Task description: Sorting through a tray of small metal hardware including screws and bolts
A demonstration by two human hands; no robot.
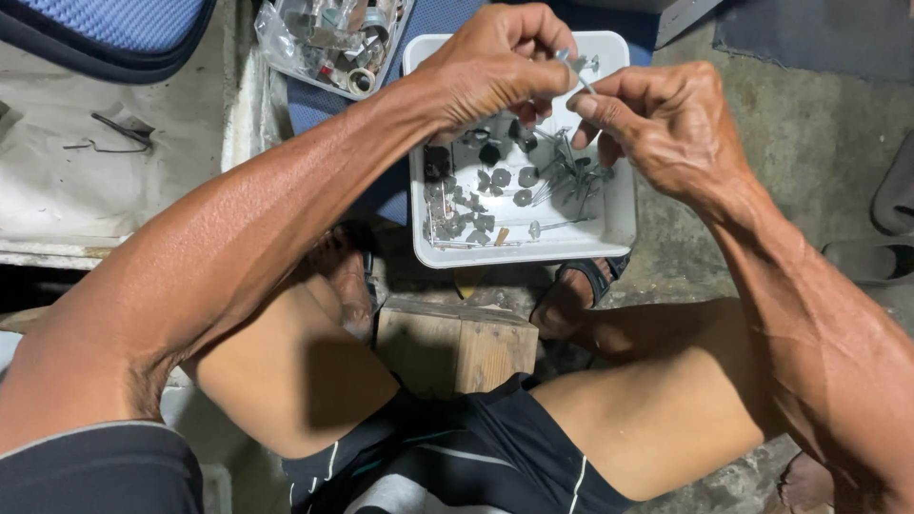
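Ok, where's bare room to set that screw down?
Bare patches: the near-left corner of the white tray, the concrete floor right of it, and the wooden block between the knees. Crowded: the tray's middle with screws and washers; both hands, left hand and right hand, cover its far edge.

Hidden and cut-off parts over the white tray

The left hand [490, 67] covers the upper left of the white rectangular plastic tray [619, 205]; the small metal screw [577, 69] pinched between both hands is too small to read clearly. The clear plastic container of metal parts [328, 38] and the blue woven cushion [105, 33] run off the top edge.
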